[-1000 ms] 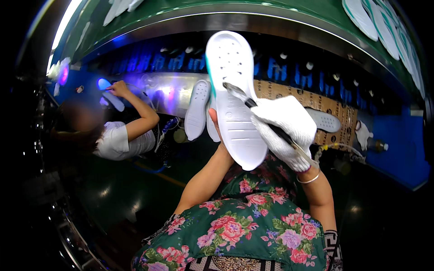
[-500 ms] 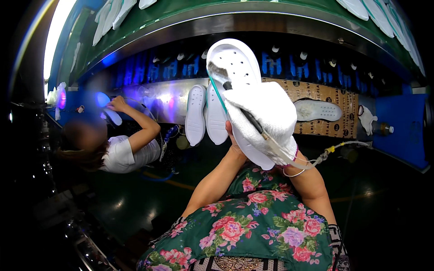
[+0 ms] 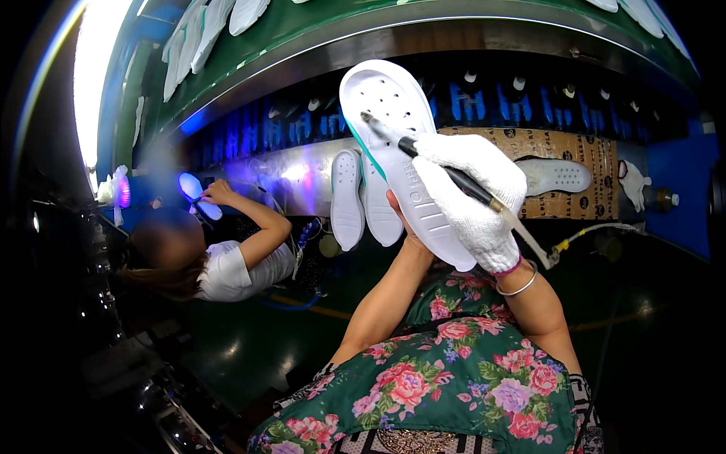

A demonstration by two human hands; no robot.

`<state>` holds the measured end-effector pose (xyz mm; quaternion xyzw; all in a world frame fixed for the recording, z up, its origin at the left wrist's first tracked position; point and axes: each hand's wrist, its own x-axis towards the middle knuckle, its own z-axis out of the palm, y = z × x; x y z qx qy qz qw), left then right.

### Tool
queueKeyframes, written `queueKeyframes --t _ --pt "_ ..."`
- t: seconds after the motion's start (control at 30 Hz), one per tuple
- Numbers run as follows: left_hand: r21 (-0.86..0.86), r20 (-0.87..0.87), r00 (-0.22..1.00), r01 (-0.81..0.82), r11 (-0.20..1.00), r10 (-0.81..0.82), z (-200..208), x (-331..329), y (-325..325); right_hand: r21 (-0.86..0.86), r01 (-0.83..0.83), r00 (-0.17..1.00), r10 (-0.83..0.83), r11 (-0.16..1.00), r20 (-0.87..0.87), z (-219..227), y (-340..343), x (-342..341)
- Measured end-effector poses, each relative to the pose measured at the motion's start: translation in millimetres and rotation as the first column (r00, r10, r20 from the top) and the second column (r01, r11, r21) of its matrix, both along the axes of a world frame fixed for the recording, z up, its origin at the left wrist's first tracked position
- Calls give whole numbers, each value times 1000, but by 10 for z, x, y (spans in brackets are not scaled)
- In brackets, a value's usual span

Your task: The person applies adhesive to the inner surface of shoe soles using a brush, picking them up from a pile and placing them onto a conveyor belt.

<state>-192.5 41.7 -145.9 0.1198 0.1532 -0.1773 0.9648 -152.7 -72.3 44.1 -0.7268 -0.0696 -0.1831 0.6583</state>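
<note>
My left hand (image 3: 407, 224), bare, holds a white shoe sole (image 3: 402, 171) with a teal edge stripe from its near left side. Most of its fingers are hidden beneath the sole. In a white knit glove, my right hand (image 3: 485, 198) is closed around a black-handled brush (image 3: 408, 146) with a thin tube trailing from its rear. The bristles reach the upper part of the sole, among its small holes. Two similar soles, a left one (image 3: 346, 198) and a right one (image 3: 380, 206), lie just left of the held one.
On a cardboard sheet (image 3: 491, 138) to the right lies another sole (image 3: 569, 175). Beyond it are a white glove (image 3: 634, 185) and a small bottle (image 3: 667, 199). A co-worker (image 3: 234, 265) at left handles a blue-lit sole. A green belt (image 3: 340, 17) with a metal edge runs across the far side.
The brush and my gloved hand have drawn back slightly toward the lower right, baring more of the sole. The whole view has shifted a little, moving the surroundings rightward.
</note>
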Motion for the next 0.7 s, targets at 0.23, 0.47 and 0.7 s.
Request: queueKeyframes --t 0.23,0.47,0.7 --pt "-4 51 998 -41 999 41 19 168 18 4 -64 996 64 998 63 -120 -39 26" --pt "-60 248 969 29 998 -13 565 383 -27 -319 41 965 45 947 259 -228 -23 -56" --pt "-84 314 949 11 996 16 577 491 57 -228 33 989 1 973 150 -271 -129 -33"
